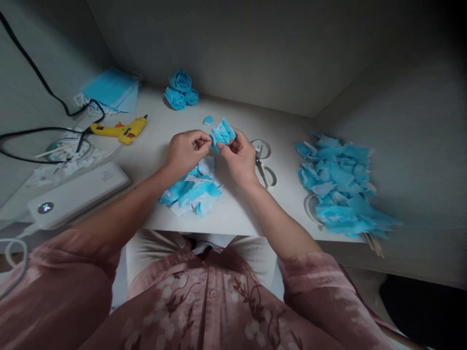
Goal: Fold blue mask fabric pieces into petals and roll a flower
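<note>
Over the middle of the table I hold a partly gathered blue-and-white fabric flower (pixel 223 133). My right hand (pixel 241 158) is closed round its right side, with the thumb in front. At its left edge, my left hand (pixel 189 149) has its fingertips pinched together against the fabric; exactly what they grip there is partly hidden. Under my wrists lies a loose heap of cut blue and white fabric pieces (pixel 200 192). A small blue petal-shaped piece (pixel 208 120) rests just behind the flower. Scissors (pixel 264 170) with white handles lie beside my right hand, blades over a roll of tape (pixel 265 148).
Three finished-looking blue roses (pixel 181 81) stand at the back. On the left are a yellow glue gun (pixel 126 130) with a black cord, blue face masks (pixel 111 90), white scraps (pixel 73 163) and a white power bank (pixel 78 194). Blue fabric flowers on sticks (pixel 339 180) pile up at right.
</note>
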The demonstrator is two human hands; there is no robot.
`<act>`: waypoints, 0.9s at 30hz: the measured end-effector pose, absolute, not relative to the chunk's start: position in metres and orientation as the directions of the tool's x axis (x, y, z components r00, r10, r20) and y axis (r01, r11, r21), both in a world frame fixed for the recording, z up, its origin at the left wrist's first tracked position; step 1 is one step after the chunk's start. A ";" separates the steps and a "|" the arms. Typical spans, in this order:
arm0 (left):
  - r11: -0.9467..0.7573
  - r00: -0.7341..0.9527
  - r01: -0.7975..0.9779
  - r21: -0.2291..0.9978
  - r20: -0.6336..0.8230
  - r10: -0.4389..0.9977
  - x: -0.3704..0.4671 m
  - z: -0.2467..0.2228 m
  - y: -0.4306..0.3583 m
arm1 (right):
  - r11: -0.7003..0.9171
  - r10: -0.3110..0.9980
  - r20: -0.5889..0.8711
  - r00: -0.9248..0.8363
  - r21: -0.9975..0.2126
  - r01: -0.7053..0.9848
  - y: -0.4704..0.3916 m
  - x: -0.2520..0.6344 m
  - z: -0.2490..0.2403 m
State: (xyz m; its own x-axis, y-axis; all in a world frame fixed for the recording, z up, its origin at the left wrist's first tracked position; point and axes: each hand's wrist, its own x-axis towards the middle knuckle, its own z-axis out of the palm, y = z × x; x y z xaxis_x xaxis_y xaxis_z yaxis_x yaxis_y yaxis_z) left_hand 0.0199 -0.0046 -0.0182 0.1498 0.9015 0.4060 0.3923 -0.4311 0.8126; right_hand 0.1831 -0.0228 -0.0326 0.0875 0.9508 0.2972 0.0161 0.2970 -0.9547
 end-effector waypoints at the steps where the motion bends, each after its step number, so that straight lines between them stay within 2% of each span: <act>1: -0.433 0.155 0.390 0.813 0.406 0.901 0.020 -0.017 -0.005 | 0.293 0.953 0.291 0.089 -0.956 -0.004 -0.022 0.184 -0.033; 4: -0.426 0.122 0.362 0.829 0.411 0.903 0.018 -0.015 -0.003 | 0.266 0.961 0.261 0.092 -0.962 -0.055 -0.020 0.187 -0.034; 8: -0.362 0.052 0.217 0.907 0.360 0.932 0.015 -0.013 0.005 | 0.227 0.971 0.223 0.090 -0.973 -0.041 -0.017 0.192 -0.034; 13: -0.200 0.199 0.099 0.975 0.178 0.964 0.013 -0.009 0.007 | 0.211 0.976 0.206 0.071 -0.974 -0.083 -0.016 0.192 -0.034; 16: -0.171 0.234 0.079 0.982 0.148 0.961 0.013 -0.008 0.003 | 0.192 0.980 0.185 0.069 -0.975 -0.114 -0.018 0.190 -0.032; 23: -0.195 0.216 0.085 0.977 0.173 0.961 0.013 -0.009 0.004 | 0.170 0.985 0.169 0.018 -0.978 -0.122 -0.020 0.188 -0.029; 27: -0.356 0.080 0.170 0.919 0.347 0.934 0.012 -0.005 0.001 | 0.209 0.977 0.206 0.047 -0.974 -0.082 -0.018 0.189 -0.034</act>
